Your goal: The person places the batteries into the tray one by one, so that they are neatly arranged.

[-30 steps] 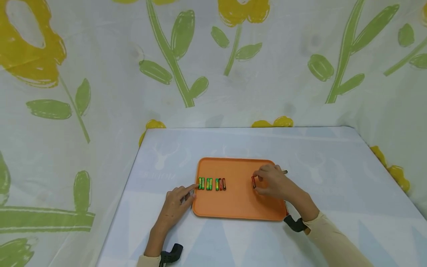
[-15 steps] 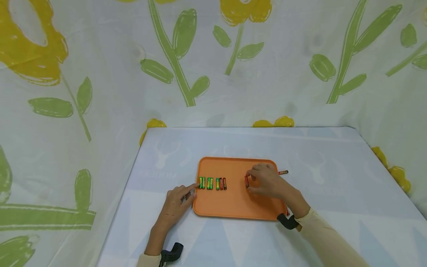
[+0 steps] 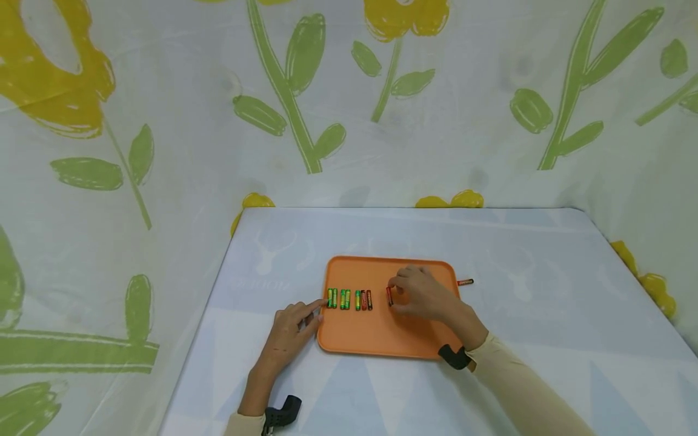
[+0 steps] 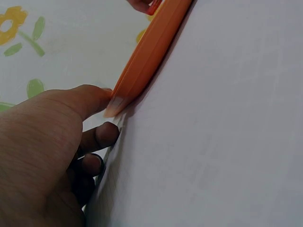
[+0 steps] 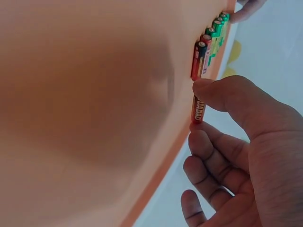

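Observation:
My right hand (image 3: 424, 297) pinches a red battery (image 3: 389, 296) by its two ends between thumb and fingertip, over the orange tray (image 3: 376, 339). To its left, a row of batteries lies on the tray: two green pairs, the first pair (image 3: 332, 298) by the left rim, then a group of one green battery (image 3: 357, 300), a red battery (image 3: 363, 300) and a darker red battery (image 3: 369, 300). In the right wrist view, the held battery (image 5: 198, 111) is close to that group. My left hand (image 3: 289, 333) touches the tray's left rim, holding nothing.
One loose red battery (image 3: 465, 282) lies on the white-and-blue table (image 3: 545, 315), just outside the tray's right rim. A flower-patterned curtain (image 3: 414, 139) hangs around the table's back and sides. Each wrist wears a black camera mount, such as the left mount (image 3: 283, 413).
My right hand has carried the red battery leftward across the tray, closer to the row. The loose battery past the right rim has come into fuller view. My left hand has stayed at the left rim.

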### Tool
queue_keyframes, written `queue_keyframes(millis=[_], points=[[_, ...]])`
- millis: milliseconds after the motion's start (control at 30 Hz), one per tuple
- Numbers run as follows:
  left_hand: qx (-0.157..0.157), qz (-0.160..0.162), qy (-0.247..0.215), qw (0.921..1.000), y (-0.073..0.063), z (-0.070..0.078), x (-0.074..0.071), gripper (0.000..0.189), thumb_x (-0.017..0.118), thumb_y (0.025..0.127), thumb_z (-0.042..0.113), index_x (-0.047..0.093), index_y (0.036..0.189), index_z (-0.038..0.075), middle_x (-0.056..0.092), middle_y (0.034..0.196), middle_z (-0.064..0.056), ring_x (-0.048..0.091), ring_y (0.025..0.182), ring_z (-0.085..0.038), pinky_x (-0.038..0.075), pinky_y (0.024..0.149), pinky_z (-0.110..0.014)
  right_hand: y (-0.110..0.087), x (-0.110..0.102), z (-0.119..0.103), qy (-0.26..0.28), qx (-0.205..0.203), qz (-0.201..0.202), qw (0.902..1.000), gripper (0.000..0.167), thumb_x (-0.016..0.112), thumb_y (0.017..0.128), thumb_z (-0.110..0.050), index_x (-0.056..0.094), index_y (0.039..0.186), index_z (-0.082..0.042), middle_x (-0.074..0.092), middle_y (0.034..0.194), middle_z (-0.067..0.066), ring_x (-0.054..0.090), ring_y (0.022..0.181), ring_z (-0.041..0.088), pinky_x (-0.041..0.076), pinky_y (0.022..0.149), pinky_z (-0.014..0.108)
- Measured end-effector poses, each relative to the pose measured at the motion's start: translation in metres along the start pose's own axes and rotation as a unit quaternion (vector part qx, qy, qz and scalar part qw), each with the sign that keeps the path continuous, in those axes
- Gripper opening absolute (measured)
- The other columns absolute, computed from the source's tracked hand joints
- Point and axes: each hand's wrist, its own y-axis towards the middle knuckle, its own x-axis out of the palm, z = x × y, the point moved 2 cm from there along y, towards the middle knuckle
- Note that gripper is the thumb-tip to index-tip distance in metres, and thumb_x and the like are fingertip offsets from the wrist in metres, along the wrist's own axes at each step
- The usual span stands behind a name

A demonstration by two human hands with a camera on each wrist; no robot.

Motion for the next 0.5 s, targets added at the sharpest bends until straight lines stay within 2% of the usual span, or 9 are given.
queue_keyframes(millis=[267, 500], points=[[-0.024, -0.02, -0.001, 0.9995, 0.001, 0.0, 0.0, 0.035, 0.07, 0.096, 0.024, 0.068, 0.131, 0.027, 0.045, 0.076, 0.02, 0.039, 0.069, -0.007, 0.028, 0.075, -0.035, 0.006, 0.005, -0.003, -0.001, -0.007, -0.002, 1.0, 0.034, 0.085, 0.08, -0.033, 0.069, 0.103, -0.013, 0.046, 0.08, -0.009, 0.043, 0.082, 0.014, 0.031, 0.079, 0.04], [-0.026, -0.022, -0.005, 0.9994, 0.0, 0.002, -0.002, 0.035, 0.07, 0.097, 0.024, 0.068, 0.131, 0.027, 0.045, 0.076, 0.02, 0.039, 0.07, -0.007, 0.028, 0.076, -0.035, 0.011, 0.011, -0.005, -0.016, -0.001, -0.012, 0.9998, 0.032, 0.083, 0.081, -0.034, 0.068, 0.102, -0.014, 0.045, 0.081, -0.01, 0.043, 0.083, 0.014, 0.03, 0.077, 0.038]])
